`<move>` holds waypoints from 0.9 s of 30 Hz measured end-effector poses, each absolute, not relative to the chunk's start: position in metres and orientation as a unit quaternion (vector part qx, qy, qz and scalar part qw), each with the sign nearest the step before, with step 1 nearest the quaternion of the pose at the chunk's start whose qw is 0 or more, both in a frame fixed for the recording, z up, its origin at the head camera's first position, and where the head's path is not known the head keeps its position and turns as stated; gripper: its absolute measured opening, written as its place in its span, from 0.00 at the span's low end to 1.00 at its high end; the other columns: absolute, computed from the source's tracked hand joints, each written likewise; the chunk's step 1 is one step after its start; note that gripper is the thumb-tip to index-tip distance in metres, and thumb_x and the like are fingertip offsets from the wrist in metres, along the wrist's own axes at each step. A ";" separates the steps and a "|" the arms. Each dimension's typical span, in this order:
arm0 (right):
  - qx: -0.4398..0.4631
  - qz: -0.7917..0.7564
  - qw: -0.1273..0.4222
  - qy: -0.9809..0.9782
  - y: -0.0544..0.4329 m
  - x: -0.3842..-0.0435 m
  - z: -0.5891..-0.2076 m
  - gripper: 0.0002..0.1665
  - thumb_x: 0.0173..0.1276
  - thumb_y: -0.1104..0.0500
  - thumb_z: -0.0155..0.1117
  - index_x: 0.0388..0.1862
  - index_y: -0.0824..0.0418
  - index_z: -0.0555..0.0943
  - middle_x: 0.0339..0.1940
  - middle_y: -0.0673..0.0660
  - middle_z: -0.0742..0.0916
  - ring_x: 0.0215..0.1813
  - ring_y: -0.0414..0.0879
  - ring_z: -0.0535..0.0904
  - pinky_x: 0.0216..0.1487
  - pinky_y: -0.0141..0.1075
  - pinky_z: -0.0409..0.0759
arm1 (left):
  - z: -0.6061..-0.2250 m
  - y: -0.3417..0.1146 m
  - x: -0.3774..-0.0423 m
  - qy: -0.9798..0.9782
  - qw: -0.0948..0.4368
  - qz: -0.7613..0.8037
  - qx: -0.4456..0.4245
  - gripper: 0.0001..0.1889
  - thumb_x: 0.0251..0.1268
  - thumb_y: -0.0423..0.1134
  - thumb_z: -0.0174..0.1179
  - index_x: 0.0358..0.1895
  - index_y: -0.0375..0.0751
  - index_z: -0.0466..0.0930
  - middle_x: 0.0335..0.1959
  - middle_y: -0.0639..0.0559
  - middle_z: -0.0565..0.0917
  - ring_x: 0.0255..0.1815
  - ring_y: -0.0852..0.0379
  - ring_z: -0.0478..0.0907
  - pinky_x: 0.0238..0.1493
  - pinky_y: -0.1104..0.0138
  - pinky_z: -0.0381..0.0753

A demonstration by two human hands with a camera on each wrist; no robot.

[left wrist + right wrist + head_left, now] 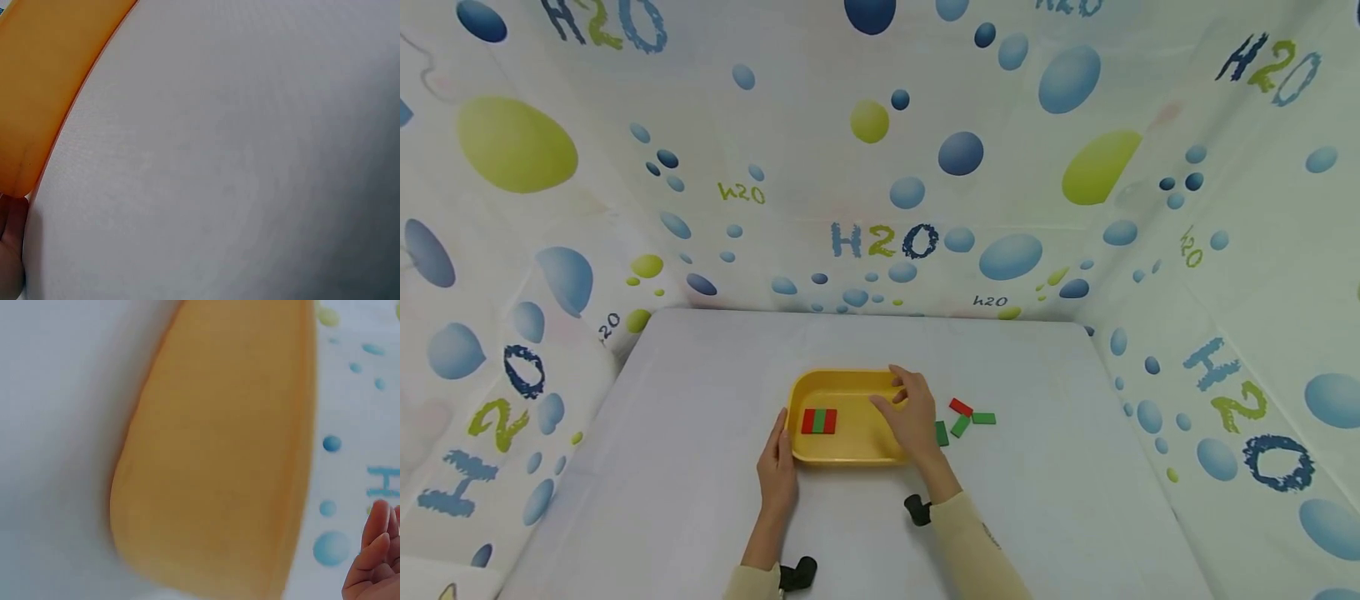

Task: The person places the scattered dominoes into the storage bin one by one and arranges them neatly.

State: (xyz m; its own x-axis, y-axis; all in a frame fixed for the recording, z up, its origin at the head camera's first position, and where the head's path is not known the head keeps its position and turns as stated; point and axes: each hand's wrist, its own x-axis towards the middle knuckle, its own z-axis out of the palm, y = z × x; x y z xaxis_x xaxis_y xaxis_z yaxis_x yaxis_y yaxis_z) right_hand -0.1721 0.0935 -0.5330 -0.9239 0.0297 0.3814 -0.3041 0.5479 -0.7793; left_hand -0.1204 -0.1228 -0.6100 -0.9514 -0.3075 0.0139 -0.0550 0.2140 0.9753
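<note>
A yellow tray (859, 435) lies on the white table, with red, green and red pieces (818, 421) side by side in its left part. Against the tray's left end rests my left hand (778, 471), its fingers fairly straight along the wall. The left wrist view shows just some of those fingers (14, 219) by the tray's yellow side (56, 81). Over the tray's right end is my right hand (916, 417), thumb and fingers parted, with nothing visible between them. In the right wrist view this hand (378, 559) appears at the lower right corner, beyond the tray wall (215, 437).
Right of the tray lie a red piece (960, 407) and several green pieces (983, 418), one green piece (942, 433) partly behind my right hand. A patterned curtain (820, 150) hangs along the back and both sides of the table (1060, 500).
</note>
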 end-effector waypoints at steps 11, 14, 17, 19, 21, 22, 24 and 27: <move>0.014 0.485 0.243 -0.840 0.145 -0.157 -0.523 0.33 0.55 0.62 0.77 0.61 0.63 0.77 0.43 0.62 0.81 0.34 0.51 0.76 0.34 0.36 0.78 | -0.611 -0.123 -0.120 -0.768 0.112 -0.620 0.112 0.24 0.81 0.47 0.38 0.75 0.50 0.61 0.75 0.54 0.64 0.77 0.52 0.58 0.63 0.92 0.52; -0.008 0.476 0.263 -0.839 0.162 -0.155 -0.522 0.33 0.55 0.63 0.77 0.60 0.64 0.77 0.42 0.62 0.81 0.34 0.53 0.77 0.36 0.42 0.80 | -0.610 -0.123 -0.120 -0.765 0.111 -0.624 0.112 0.24 0.81 0.46 0.38 0.75 0.51 0.61 0.76 0.53 0.64 0.77 0.52 0.58 0.63 0.92 0.52; -0.043 0.469 0.269 -0.840 0.179 -0.154 -0.524 0.33 0.56 0.62 0.76 0.61 0.64 0.77 0.43 0.63 0.81 0.35 0.52 0.77 0.36 0.39 0.81 | -0.611 -0.123 -0.120 -0.763 0.112 -0.626 0.112 0.24 0.81 0.46 0.39 0.75 0.51 0.61 0.76 0.54 0.64 0.77 0.52 0.58 0.63 0.92 0.52; -0.068 0.467 0.267 -0.841 0.190 -0.153 -0.528 0.33 0.57 0.61 0.76 0.62 0.64 0.77 0.44 0.63 0.81 0.36 0.51 0.77 0.34 0.33 0.78 | -0.611 -0.123 -0.120 -0.762 0.111 -0.628 0.113 0.24 0.81 0.47 0.39 0.75 0.51 0.62 0.76 0.55 0.64 0.77 0.53 0.57 0.63 0.92 0.52; -0.093 0.467 0.259 -0.840 0.200 -0.152 -0.533 0.34 0.57 0.60 0.76 0.63 0.64 0.76 0.45 0.64 0.81 0.38 0.51 0.77 0.33 0.30 0.76 | -0.612 -0.123 -0.121 -0.765 0.109 -0.625 0.111 0.24 0.81 0.47 0.38 0.75 0.52 0.61 0.76 0.55 0.64 0.77 0.53 0.57 0.63 0.93 0.52; -0.103 0.464 0.259 -0.841 0.204 -0.151 -0.535 0.34 0.57 0.61 0.76 0.63 0.65 0.76 0.45 0.64 0.81 0.38 0.52 0.77 0.33 0.29 0.75 | -0.612 -0.124 -0.121 -0.766 0.108 -0.624 0.111 0.24 0.81 0.47 0.38 0.75 0.52 0.61 0.76 0.55 0.64 0.77 0.53 0.57 0.63 0.93 0.51; -0.126 0.455 0.255 -0.844 0.211 -0.150 -0.541 0.36 0.57 0.60 0.76 0.64 0.66 0.75 0.45 0.65 0.80 0.39 0.54 0.78 0.33 0.30 0.72 | -0.613 -0.124 -0.121 -0.767 0.106 -0.623 0.111 0.24 0.81 0.48 0.38 0.75 0.53 0.61 0.76 0.56 0.63 0.77 0.53 0.57 0.62 0.93 0.51; -0.161 0.435 0.242 -0.852 0.218 -0.147 -0.549 0.38 0.57 0.59 0.76 0.65 0.67 0.73 0.47 0.66 0.80 0.41 0.58 0.78 0.36 0.34 0.71 | -0.613 -0.124 -0.121 -0.768 0.105 -0.622 0.112 0.24 0.81 0.48 0.38 0.75 0.53 0.61 0.76 0.56 0.63 0.77 0.53 0.57 0.62 0.93 0.51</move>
State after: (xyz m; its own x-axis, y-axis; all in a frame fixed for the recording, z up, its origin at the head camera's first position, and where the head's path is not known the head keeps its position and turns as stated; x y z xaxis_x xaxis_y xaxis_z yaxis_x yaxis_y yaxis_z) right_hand -0.1474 0.2184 -0.5486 -0.8305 0.4854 0.2731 0.0641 0.5704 -0.8189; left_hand -0.1208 -0.1241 -0.6128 -0.9528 -0.3028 0.0225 -0.0412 0.2023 0.9784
